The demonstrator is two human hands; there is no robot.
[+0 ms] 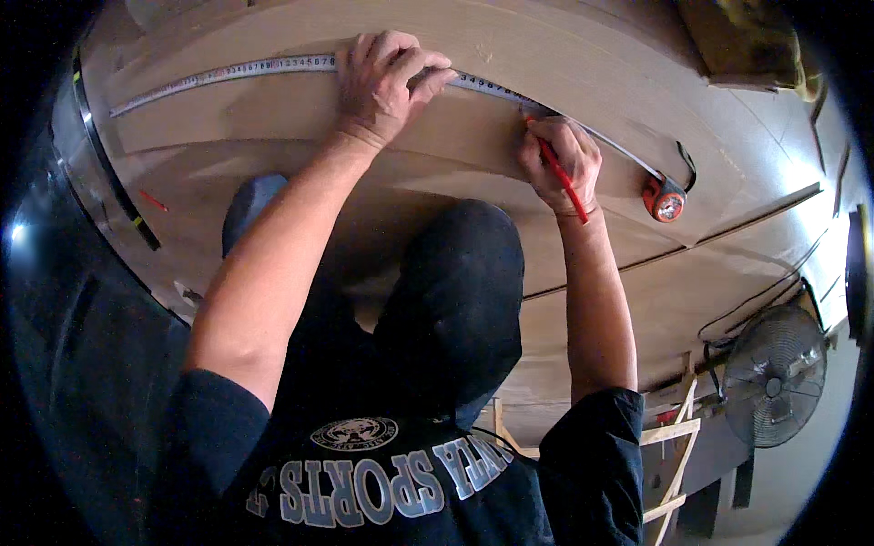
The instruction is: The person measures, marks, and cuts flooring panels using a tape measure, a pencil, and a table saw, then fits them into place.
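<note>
A measuring tape blade (293, 63) stretches across a pale wooden panel (228, 118) from the upper left to its red and black case (665, 202) at right. My left hand (382, 86) is on the blade, fingers bent and thumb pressed against its edge. My right hand (564, 164) grips a red pencil (569, 187), its tip at the blade's lower edge, right of my left hand. The blade under my left fingers is hidden. My knees (460, 282) rest on the wood surface below.
A loose red stick (155, 200) and a black yellow-marked strip (118, 182) lie at left. A long thin strip (746, 220) lies at right. A fan (774, 382) with cables and a wooden frame (669, 432) stand at lower right. A bundled object (733, 45) is at upper right.
</note>
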